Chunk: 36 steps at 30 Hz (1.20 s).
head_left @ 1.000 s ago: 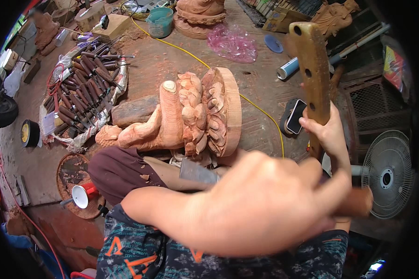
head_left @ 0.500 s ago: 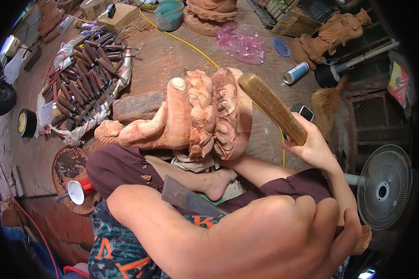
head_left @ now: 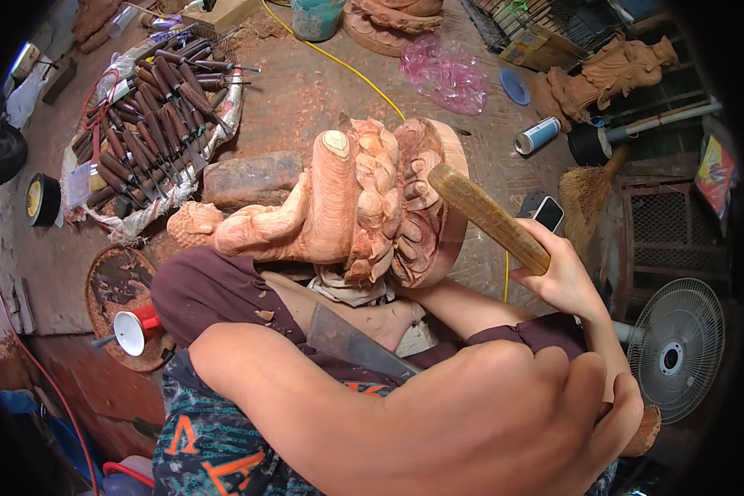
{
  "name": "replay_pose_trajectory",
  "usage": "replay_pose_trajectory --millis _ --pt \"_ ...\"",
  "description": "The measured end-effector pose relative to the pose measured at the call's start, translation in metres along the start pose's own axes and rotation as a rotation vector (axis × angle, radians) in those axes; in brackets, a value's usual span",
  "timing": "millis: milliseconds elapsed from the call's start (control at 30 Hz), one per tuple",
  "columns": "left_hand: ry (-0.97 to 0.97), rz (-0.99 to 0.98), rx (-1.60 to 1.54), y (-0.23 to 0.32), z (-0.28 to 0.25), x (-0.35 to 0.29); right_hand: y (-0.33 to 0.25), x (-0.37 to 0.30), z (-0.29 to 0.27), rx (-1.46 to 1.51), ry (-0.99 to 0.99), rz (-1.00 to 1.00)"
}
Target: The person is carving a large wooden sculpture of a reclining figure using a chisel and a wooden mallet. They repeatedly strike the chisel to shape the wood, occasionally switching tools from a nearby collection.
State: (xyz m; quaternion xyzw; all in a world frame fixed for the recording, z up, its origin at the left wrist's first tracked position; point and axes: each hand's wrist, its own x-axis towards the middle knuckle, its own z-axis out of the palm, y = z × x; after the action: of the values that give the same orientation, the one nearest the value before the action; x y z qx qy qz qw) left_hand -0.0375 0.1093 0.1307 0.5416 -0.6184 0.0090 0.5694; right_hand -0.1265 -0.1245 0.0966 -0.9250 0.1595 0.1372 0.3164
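A carved wooden figure (head_left: 293, 219) lies on its side across my lap, its knobbly head at left and petalled base at right. My right hand (head_left: 558, 269) grips a smooth wooden stick (head_left: 492, 217), whose free end slants up toward the base, apparently apart from it. Large in the foreground, my left hand (head_left: 554, 393) is a closed fist with its forearm crossing my body. A wooden-handled tool (head_left: 643, 430) pokes out past its fingers. A broad metal blade (head_left: 354, 341) shows beyond the forearm; the arm hides whether it belongs to that tool.
Many wood-handled chisels (head_left: 153, 124) lie on a cloth at left. A wood block (head_left: 248, 179) stands behind the figure. Around it are a round tray (head_left: 99, 277) with chips, a red-and-white cup (head_left: 132, 331), a yellow cord (head_left: 339, 62), a spray can (head_left: 537, 136), a phone (head_left: 548, 213) and a fan (head_left: 678, 351).
The view has shifted slightly, so the figure and floor items appear farther right. The stick has dipped a little. My left fist stays nearly in place, and both hands keep their grip.
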Motion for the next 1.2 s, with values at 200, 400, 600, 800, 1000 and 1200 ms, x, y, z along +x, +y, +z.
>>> replay_pose_trajectory --millis 200,400,600,800,1000,1200 --pt "-0.030 -0.109 -0.114 0.001 -0.006 0.005 0.004 0.003 0.000 0.082 0.001 0.076" --pt "0.062 0.019 0.105 -0.011 -0.001 0.014 0.001 0.002 -0.007 0.091 0.056 0.084" --pt "0.122 0.019 0.170 -0.021 0.012 0.003 0.003 -0.001 -0.010 0.195 0.126 0.163" --pt "0.145 -0.111 -0.095 -0.035 0.026 -0.008 0.005 0.001 -0.010 0.173 0.214 0.197" --pt "-0.088 -0.223 -0.314 -0.053 0.048 0.010 0.022 0.001 -0.024 0.313 0.318 0.185" --pt "0.486 -0.067 -0.101 -0.108 0.107 0.025 0.028 -0.022 -0.038 0.522 0.510 -0.005"
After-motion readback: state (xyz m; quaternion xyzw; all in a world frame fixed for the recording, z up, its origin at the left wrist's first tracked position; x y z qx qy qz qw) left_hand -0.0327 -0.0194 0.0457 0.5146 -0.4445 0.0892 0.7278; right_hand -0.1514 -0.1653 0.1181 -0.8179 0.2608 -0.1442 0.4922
